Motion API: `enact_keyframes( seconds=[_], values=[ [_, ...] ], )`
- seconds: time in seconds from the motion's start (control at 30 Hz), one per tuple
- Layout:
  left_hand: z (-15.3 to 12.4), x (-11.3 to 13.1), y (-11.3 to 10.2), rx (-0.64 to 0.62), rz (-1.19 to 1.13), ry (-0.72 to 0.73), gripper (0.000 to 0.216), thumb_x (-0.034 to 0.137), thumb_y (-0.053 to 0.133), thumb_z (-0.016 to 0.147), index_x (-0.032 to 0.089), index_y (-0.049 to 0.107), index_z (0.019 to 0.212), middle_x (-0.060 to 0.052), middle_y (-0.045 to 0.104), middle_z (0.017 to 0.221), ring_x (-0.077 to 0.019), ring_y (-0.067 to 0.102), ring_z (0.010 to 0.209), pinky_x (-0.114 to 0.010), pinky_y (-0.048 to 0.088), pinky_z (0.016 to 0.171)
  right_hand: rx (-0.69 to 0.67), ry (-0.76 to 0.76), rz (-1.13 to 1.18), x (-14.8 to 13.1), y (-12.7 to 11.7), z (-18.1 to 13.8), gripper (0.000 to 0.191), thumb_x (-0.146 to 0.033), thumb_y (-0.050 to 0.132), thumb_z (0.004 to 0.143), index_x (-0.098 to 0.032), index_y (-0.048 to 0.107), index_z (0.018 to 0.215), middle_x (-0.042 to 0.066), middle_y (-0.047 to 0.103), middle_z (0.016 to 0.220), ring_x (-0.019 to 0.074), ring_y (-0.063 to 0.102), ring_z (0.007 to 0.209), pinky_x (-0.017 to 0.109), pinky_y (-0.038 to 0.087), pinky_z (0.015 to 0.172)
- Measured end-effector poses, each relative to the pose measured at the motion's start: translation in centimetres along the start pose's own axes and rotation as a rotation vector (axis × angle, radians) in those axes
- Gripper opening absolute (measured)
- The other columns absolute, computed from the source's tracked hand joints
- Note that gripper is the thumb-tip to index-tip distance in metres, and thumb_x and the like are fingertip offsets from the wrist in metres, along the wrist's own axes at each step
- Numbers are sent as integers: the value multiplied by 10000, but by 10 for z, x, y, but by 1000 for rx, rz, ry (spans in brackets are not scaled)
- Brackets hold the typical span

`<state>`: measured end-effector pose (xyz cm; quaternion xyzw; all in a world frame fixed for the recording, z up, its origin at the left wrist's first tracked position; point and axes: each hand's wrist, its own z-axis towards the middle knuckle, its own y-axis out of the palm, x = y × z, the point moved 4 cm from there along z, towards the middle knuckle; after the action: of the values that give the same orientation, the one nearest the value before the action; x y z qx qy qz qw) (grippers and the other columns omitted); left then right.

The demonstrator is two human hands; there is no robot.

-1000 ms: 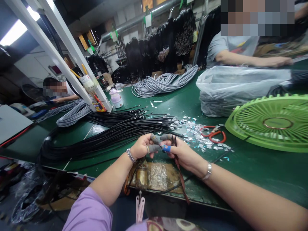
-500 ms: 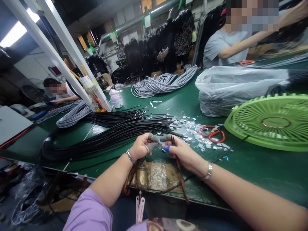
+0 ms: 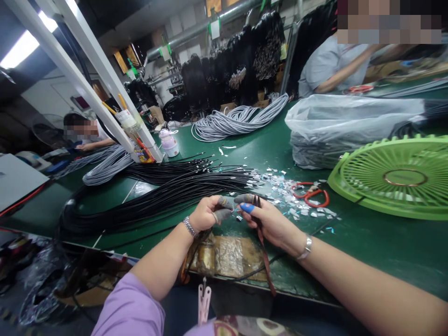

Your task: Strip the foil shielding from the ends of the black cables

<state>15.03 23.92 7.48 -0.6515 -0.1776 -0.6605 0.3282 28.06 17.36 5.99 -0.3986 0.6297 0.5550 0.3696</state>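
Note:
My left hand (image 3: 207,214), with grey covers on thumb and forefinger, pinches a cable end whose sheath is mostly hidden by the fingers. Fine coloured wires (image 3: 235,210) bridge the small gap between my hands. With a blue-wrapped thumb and a grey-covered forefinger, my right hand (image 3: 271,221) closes on those wires. A dark, narrow tool (image 3: 258,203) is also tucked in that hand; its kind is unclear, and a reddish-brown strip (image 3: 266,263) hangs below. Beneath both hands lies a tape-covered board (image 3: 229,256). Black cables (image 3: 157,198) lie bundled behind my left hand.
White scraps (image 3: 280,186) and red-handled scissors (image 3: 311,193) lie beyond my right hand. A green fan (image 3: 402,177) and a plastic bag (image 3: 350,130) stand at right. Grey cable coils (image 3: 238,123) lie further back. Two co-workers sit across the green table (image 3: 378,247).
My right hand has shifted slightly right, and its blue-wrapped thumb now presses nearer the forefinger. My left hand stays almost in place. The co-worker at right has drawn an outstretched arm in.

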Motion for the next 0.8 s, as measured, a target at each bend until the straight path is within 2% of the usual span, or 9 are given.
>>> enact_keyframes(
  seconds=[0.27, 0.4, 0.53, 0.6, 0.67, 0.8],
  values=[
    [0, 1, 0, 10, -1, -33, 493, 564, 744, 604, 110, 610, 744, 23, 518, 583, -36, 424, 423, -165, 365, 376, 13, -7, -97, 4, 1, -1, 432, -350, 835, 508, -192, 588, 826, -33, 562, 662, 64, 352, 485, 216, 214, 423],
    [0, -1, 0, 0, -16, -39, 493, 563, 737, 614, 110, 621, 770, 20, 530, 596, -33, 413, 418, -168, 352, 381, 39, -47, -133, 0, -1, -1, 387, -375, 808, 552, -192, 599, 821, -19, 591, 682, 67, 371, 485, 216, 229, 419],
    [1, -2, 0, -26, 3, -6, 464, 534, 732, 634, 106, 643, 789, 1, 563, 650, -38, 426, 442, -178, 365, 411, 70, -147, -185, -6, -4, -1, 368, -418, 772, 592, -202, 605, 839, -2, 613, 697, 113, 478, 549, 246, 357, 473],
    [1, -3, 0, -11, 28, -6, 433, 508, 729, 645, 107, 647, 788, 0, 567, 647, -41, 427, 455, -176, 364, 424, 83, -248, -287, -11, -5, -3, 321, -422, 749, 619, -213, 601, 813, 13, 632, 721, 157, 548, 640, 288, 439, 567],
    [2, -3, -1, 9, 57, -2, 386, 470, 733, 650, 114, 649, 773, 0, 573, 646, -44, 428, 482, -168, 361, 442, 98, -352, -444, -14, -4, -6, 251, -403, 713, 661, -222, 606, 797, 25, 648, 737, 176, 564, 671, 316, 463, 622],
    [2, -1, 0, 13, 90, 5, 324, 415, 744, 634, 123, 644, 732, 8, 570, 639, -40, 416, 491, -154, 347, 441, 123, -475, -734, -18, -2, -11, 147, -373, 650, 720, -232, 617, 748, 19, 623, 666, 159, 499, 575, 304, 422, 557]
  ],
)
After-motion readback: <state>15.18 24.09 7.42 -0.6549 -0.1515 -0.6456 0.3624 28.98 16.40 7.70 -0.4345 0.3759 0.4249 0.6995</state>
